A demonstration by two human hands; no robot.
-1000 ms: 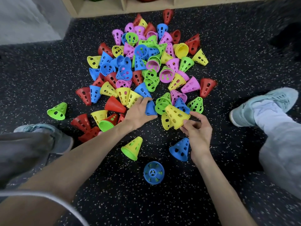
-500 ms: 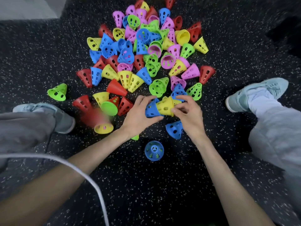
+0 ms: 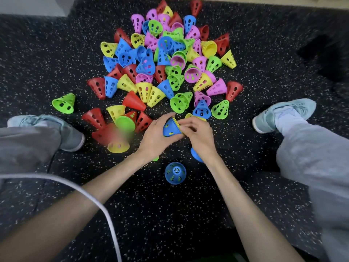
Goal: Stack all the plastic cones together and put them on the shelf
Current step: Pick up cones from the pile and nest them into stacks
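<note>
The floor (image 3: 188, 214) is black rubber with many small white and beige speckles, and it fills almost the whole view. Beyond the floor, at the top left corner, there is a pale grey flat surface (image 3: 34, 5), maybe a wall or a step; I cannot tell which. Along the top right edge of the floor runs a thin light wooden strip (image 3: 283, 0). The light is even and soft.

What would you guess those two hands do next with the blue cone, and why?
Probably press the blue cone fully over the yellow cone: the left hand grips the blue one, the right hand holds the yellow, and yellow rim still shows.
</note>
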